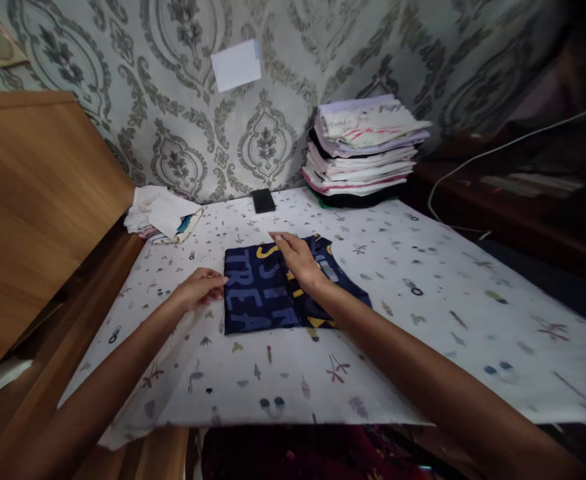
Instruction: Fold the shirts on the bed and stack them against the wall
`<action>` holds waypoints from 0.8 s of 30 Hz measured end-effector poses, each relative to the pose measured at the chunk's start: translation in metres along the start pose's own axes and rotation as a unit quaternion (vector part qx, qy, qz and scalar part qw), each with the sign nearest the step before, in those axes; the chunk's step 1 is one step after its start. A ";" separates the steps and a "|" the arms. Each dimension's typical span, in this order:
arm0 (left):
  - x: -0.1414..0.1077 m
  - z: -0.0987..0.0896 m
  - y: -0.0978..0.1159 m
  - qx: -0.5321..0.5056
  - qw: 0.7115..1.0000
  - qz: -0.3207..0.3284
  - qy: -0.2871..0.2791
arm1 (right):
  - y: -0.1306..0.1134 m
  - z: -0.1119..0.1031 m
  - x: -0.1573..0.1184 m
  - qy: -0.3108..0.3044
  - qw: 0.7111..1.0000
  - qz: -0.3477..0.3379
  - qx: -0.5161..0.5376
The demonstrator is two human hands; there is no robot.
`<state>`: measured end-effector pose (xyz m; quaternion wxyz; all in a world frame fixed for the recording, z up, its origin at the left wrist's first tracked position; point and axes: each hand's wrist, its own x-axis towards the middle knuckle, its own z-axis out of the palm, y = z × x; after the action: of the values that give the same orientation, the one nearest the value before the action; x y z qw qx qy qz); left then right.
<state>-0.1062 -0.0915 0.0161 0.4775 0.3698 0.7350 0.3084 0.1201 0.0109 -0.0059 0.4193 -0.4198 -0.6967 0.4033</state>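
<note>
A navy blue T-shirt (255, 293) with large blue and yellow lettering lies folded on the patterned white cloth. Its left part is a neat rectangle, while the right part spreads out at a slant. At the shirt's left edge is my left hand (203, 289), fingers loosely bent and apart, the tips beside or just touching the fabric. My right hand (299, 260) rests over the middle of the shirt with its fingers stretched out, hiding some of the print. Neither hand grips the cloth.
A tall stack of folded clothes (365, 153) stands at the back right. Near the wall lies a black phone-like object (263, 201). A smaller clothes pile (160, 215) sits back left, beside a wooden panel (43, 220). A white cable (497, 147) hangs at right.
</note>
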 end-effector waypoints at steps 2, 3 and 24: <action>0.009 0.005 0.003 0.009 1.000 -0.008 -0.018 | -0.008 -0.003 -0.015 -0.010 0.997 0.025 0.067; 0.012 0.006 0.003 0.010 0.999 -0.012 -0.028 | -0.012 -0.002 -0.027 -0.029 0.996 0.028 0.078; 0.060 0.018 0.056 0.024 0.993 0.048 0.101 | -0.065 0.043 -0.105 -0.238 0.900 -0.142 -0.338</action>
<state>-0.0921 -0.0097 0.0263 0.3763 0.3828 0.7681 0.3492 0.0953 -0.1165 0.0141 0.1273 -0.3245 -0.9221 0.1678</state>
